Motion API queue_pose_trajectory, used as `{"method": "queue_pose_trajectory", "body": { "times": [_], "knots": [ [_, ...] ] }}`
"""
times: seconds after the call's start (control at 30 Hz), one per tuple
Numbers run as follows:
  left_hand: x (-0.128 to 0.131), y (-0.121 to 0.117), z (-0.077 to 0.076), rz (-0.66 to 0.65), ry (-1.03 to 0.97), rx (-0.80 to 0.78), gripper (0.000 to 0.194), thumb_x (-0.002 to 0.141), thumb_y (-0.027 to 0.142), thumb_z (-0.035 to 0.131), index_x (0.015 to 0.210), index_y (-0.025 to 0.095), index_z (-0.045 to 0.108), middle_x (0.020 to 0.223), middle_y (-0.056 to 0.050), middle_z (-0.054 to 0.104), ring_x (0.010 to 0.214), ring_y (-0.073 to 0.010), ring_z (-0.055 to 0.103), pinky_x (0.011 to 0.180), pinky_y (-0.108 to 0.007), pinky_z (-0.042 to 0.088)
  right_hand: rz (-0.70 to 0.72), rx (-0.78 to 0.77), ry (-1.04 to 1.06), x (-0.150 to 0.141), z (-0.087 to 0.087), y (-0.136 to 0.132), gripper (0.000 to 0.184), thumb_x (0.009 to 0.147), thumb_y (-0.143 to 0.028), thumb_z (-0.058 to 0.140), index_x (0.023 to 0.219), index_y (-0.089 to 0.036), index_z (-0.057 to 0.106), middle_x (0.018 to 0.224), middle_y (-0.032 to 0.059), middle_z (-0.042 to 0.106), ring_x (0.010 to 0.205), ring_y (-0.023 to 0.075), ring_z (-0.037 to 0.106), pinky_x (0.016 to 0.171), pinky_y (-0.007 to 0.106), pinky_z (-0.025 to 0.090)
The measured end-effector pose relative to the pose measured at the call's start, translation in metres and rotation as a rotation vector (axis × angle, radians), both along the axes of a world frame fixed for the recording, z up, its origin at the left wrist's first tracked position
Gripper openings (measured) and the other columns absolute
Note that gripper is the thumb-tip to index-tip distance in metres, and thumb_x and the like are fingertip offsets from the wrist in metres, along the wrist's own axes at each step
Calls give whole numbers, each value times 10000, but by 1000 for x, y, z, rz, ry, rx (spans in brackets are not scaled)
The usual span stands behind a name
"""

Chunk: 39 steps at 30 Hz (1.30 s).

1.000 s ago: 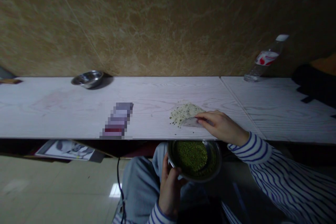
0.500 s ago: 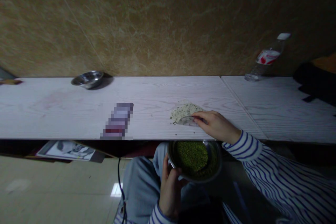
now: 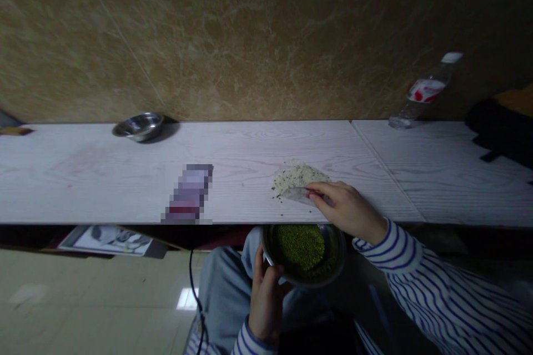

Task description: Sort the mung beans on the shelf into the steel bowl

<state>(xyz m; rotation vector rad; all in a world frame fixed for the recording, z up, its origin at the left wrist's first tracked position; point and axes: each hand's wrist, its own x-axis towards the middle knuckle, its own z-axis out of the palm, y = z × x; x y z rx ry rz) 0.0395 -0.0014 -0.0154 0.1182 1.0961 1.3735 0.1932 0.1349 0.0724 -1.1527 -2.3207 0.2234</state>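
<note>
My left hand grips the rim of a metal bowl full of green beans, held just below the table's front edge, over my lap. My right hand rests on the white wooden table with its fingers pinched on a small clear flat scraper. The scraper's edge sits against the near side of a pale pile of grains with dark specks. A few loose specks lie around the pile.
An empty steel bowl stands at the back left by the brown marbled wall. A plastic water bottle leans at the back right. A blurred flat object lies left of the pile. A dark bag sits far right.
My right hand has shifted slightly toward the table's front edge with the scraper. The bowl of beans has moved a little left and closer under the edge.
</note>
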Motion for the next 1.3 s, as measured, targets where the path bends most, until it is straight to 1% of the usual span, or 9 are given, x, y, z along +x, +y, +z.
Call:
{"method": "queue_pose_trajectory", "body": {
  "times": [0.1,0.23,0.37,0.53,0.77,0.87,1.0,1.17,1.3],
  "knots": [
    [-5,0,2,7,13,-15,687,692,234,537,1357,332,393,1331,-66,501,1068,-256,530,739,-342,503,6,-8,-7,-10,-2,-7,241,874,-209,500,1056,-213,657,1006,37,722,886,181,672,824,344,532],
    [-12,0,5,-5,12,-5,715,707,230,539,1382,356,337,1346,-55,486,1083,-249,513,750,-352,501,22,-38,-27,-21,-4,-8,239,870,-205,508,1055,-215,658,1005,30,724,892,183,673,834,341,531],
    [-16,-1,10,1,8,-11,730,700,234,547,1385,363,334,1350,-57,476,1072,-247,520,768,-355,492,-24,-53,-62,-27,-6,-6,250,871,-207,496,1062,-208,659,989,39,728,865,188,683,805,340,542],
    [-18,-2,13,-9,20,-20,724,706,237,537,1388,364,330,1330,-57,494,1055,-233,529,767,-341,487,-98,-51,-77,-24,-7,-1,265,867,-209,490,1073,-198,656,972,49,733,834,195,692,777,336,550],
    [-20,1,8,-6,27,-44,732,688,246,541,1384,348,338,1340,-60,484,1037,-233,535,744,-332,499,-161,-61,-34,-14,-3,0,262,861,-218,498,1071,-193,652,949,50,738,815,197,695,723,314,552],
    [-21,2,6,-4,36,-41,732,687,252,546,1384,345,344,1342,-66,483,1047,-242,534,734,-332,502,-184,-1,-58,-12,-1,-1,261,863,-225,497,1071,-193,651,938,56,737,798,205,687,722,338,541],
    [-23,2,5,-5,46,-46,717,694,261,543,1377,369,353,1344,-54,487,1066,-245,531,741,-341,503,-151,92,-133,-16,0,-5,260,883,-213,467,1072,-183,643,940,70,731,801,208,672,761,368,494],
    [-24,2,8,-12,30,-43,728,689,240,545,1381,351,346,1351,-65,475,1082,-253,521,750,-347,505,-128,186,-234,-24,-1,-8,262,895,-192,448,1078,-173,634,883,74,726,782,205,653,749,361,429],
    [-24,3,6,-16,30,-45,721,685,252,549,1371,364,358,1339,-57,481,1058,-245,531,754,-354,500,-106,236,-292,-27,-1,-9,256,891,-186,453,1076,-181,630,776,48,711,741,199,635,714,348,388]
  ]
}}
